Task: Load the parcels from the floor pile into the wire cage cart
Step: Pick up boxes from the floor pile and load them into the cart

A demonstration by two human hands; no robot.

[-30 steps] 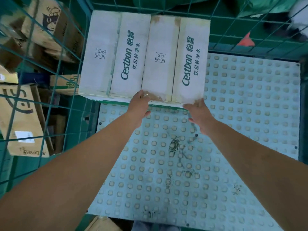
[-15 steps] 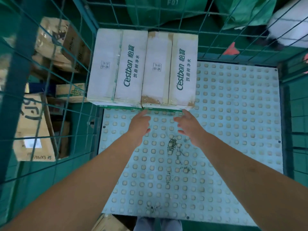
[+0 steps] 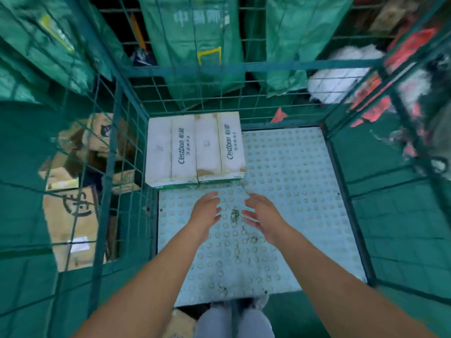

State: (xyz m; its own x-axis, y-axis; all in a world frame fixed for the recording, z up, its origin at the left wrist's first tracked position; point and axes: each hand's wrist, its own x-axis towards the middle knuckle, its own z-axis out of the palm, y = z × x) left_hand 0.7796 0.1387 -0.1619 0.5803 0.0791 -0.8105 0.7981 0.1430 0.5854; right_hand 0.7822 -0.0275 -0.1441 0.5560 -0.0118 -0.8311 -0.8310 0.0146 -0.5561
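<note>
Two boxes sit in the cart's far left corner; most parcels remain outside. Left hand and right hand hover spread, holding nothing.

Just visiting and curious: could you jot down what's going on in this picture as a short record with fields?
Place: inside a green wire cage cart with a pale blue studded floor panel
Loaded so far: two white Cestbon cardboard boxes, side by side in the far left corner
Left hand: open, above the floor panel, holding nothing
Right hand: open, near the left hand, holding nothing
Contact with boxes: none; both hands apart from them
Outside, left: brown cardboard parcels seen through the mesh
Outside, behind: green woven sacks
</note>
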